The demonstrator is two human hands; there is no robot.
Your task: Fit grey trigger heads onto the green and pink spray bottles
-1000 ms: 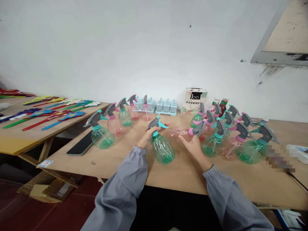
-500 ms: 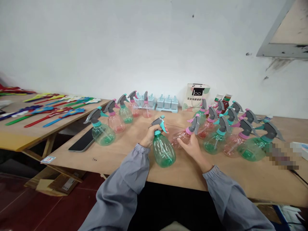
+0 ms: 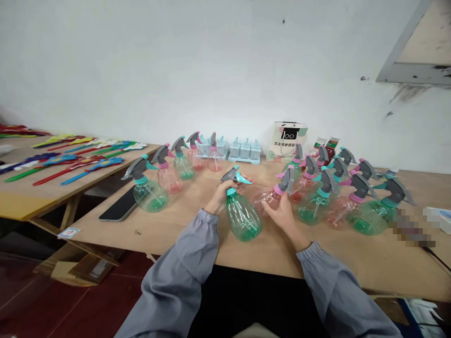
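My left hand [image 3: 219, 197] is wrapped round the neck of a green spray bottle [image 3: 244, 218] with a grey and teal trigger head. The bottle tilts, its base toward the lower right. A pink spray bottle [image 3: 265, 197] leans in my right hand [image 3: 281, 212], which grips it near its pink collar. Part of that bottle is hidden by my fingers. To the right stands a cluster of several pink and green spray bottles, the nearest a green spray bottle [image 3: 312, 206]. On the left is a row of several more, with a green spray bottle [image 3: 151, 196] in front.
A phone [image 3: 120, 204] lies at the left of the wooden table [image 3: 169, 234]. Light blue ice-pop moulds [image 3: 244, 152], a paper bag [image 3: 286, 143] and a red-filled bottle [image 3: 331, 149] stand by the wall. Colourful hand-shaped clappers [image 3: 81, 170] cover the left table.
The green bottle in my left hand has tilted further, its base swinging slightly right and its trigger turning more level. My right hand has shifted slightly with the pink bottle.
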